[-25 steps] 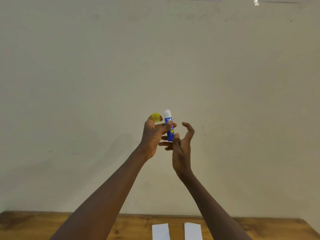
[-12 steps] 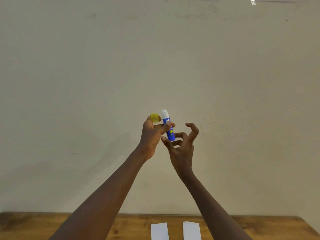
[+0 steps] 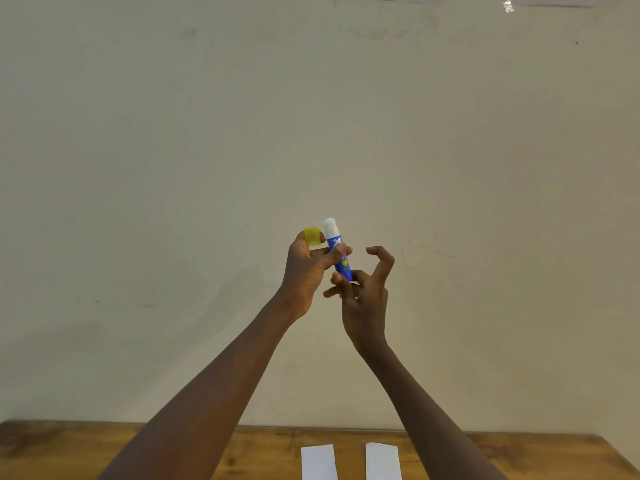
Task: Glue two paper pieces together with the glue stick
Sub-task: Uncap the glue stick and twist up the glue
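Raised in front of the wall, my left hand holds the blue glue stick upright between thumb and fingers, white glue tip showing on top. The yellow cap sits in the same hand, pinched higher up to the left. My right hand is just below and right of the stick, thumb and a finger at its base, the other fingers curled apart. Two white paper strips lie side by side on the wooden table at the bottom edge.
A plain beige wall fills most of the view behind the hands. The table's far edge meets the wall; only a narrow band of tabletop shows, partly covered by my forearms.
My right hand has shifted its fingers at the base of the stick, index finger now lifted and curled. The white glue tip stands slightly higher. The left hand holds steady.
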`<state>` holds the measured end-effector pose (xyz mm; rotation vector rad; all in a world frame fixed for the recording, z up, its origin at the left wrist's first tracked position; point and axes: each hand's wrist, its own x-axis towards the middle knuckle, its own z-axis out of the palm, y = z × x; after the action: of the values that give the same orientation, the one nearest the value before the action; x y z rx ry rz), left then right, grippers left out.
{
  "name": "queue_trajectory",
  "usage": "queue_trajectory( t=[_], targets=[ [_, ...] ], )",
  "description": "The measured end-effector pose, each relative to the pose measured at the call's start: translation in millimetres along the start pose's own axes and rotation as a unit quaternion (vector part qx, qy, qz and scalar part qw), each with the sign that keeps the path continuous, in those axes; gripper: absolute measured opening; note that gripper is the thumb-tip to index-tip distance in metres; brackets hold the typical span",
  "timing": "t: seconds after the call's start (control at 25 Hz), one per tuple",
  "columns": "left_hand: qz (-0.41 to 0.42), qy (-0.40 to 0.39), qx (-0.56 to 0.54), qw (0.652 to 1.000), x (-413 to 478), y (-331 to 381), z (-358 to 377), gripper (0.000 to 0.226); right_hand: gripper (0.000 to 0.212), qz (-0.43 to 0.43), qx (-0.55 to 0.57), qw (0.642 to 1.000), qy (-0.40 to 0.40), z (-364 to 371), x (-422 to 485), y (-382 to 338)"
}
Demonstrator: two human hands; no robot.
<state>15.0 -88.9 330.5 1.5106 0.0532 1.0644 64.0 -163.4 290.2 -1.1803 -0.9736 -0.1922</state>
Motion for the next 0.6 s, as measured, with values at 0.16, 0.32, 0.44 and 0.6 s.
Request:
queue_trajectory(
  t=[0.16,0.32,0.44,0.6],
  targets=[
    [-0.004,-0.005,-0.016,1.0,0.9,2.3,-0.1,0.019,0.033,0.026,0.067,0.997,-0.036,-0.7,1.0,0.1],
    [0.004,-0.009,-0.018,1.0,0.2,3.1,0.6,0.018,0.04,0.028,-0.029,0.999,0.018,0.2,0.2,1.2],
    [0.006,-0.003,-0.018,1.0,-1.0,5.8,2.4,0.022,0.021,0.049,0.029,0.998,-0.026,0.1,-1.6,0.4],
    [0.004,-0.008,-0.02,1.0,-0.1,7.3,2.3,0.018,0.02,0.053,0.074,0.995,-0.035,-0.3,-2.6,-1.2]
  ],
)
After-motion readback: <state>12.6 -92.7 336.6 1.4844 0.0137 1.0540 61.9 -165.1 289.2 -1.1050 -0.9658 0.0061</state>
